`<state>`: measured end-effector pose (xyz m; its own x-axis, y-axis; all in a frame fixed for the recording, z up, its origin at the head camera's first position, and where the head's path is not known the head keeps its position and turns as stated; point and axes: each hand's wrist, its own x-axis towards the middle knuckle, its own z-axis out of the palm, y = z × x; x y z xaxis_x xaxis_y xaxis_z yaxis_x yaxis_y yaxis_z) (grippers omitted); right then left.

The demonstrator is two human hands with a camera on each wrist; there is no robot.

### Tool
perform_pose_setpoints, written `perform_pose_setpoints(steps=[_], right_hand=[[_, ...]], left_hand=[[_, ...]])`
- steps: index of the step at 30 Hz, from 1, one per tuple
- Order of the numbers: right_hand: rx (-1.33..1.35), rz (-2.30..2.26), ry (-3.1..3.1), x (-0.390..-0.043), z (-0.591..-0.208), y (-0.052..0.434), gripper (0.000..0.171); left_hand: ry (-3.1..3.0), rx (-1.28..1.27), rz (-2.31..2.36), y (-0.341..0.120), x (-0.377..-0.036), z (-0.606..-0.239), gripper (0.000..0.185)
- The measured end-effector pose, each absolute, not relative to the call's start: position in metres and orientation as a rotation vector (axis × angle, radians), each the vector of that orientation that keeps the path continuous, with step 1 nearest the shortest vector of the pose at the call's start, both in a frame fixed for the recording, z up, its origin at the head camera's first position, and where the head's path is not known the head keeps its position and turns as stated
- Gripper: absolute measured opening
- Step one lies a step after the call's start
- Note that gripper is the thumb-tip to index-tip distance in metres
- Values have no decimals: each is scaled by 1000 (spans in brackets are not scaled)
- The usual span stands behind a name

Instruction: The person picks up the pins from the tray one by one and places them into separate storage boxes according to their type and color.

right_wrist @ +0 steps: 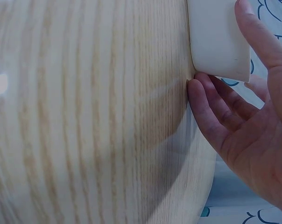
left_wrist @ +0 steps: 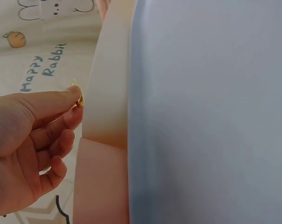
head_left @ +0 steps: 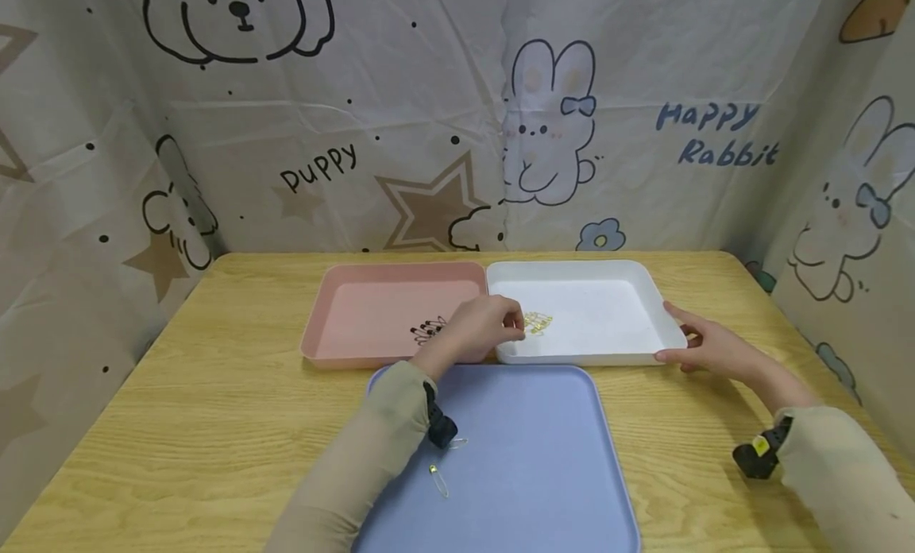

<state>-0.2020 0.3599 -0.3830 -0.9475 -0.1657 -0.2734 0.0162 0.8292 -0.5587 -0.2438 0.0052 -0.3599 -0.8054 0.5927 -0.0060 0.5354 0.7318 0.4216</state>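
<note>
In the left wrist view, a small gold safety pin (left_wrist: 81, 100) is pinched between thumb and index finger of my left hand (head_left: 480, 327). That hand is over the left end of the white tray (head_left: 600, 303), beside a little pile of gold safety pins (head_left: 538, 323) lying in it. My right hand (head_left: 715, 348) holds the white tray's front right corner, thumb at the front and fingers along the side. On the blue tray (head_left: 529, 450) lie a gold safety pin (head_left: 438, 481) and another pin (head_left: 459, 443), partly hidden by the left wrist camera.
Left of the white tray, touching it, stands a pink tray (head_left: 372, 299) with several black safety pins (head_left: 426, 329), partly covered by my left hand. All three trays rest on a wooden table (head_left: 214, 410). Printed cloth (head_left: 429, 76) hangs behind and at the sides.
</note>
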Motion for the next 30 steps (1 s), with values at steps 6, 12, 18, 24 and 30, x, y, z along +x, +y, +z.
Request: perform_pose_setpoints(steps=[6, 12, 18, 24, 30], right_hand=[[-119, -824, 2705, -202, -384, 361, 99], [-112, -823, 2712, -203, -387, 364, 101], [-107, -838, 2699, -203, -386, 362, 101], [-99, -822, 2702, -203, -385, 363, 102], [-101, -828, 2696, -203, -384, 362, 101]], left_hand=[[2783, 890, 600, 14, -256, -362, 8], [2777, 870, 608, 24, -266, -369, 8], [2820, 859, 571, 33, -272, -378, 8], [2867, 819, 525, 36, -276, -385, 9], [2905, 818, 455, 39, -281, -390, 9]])
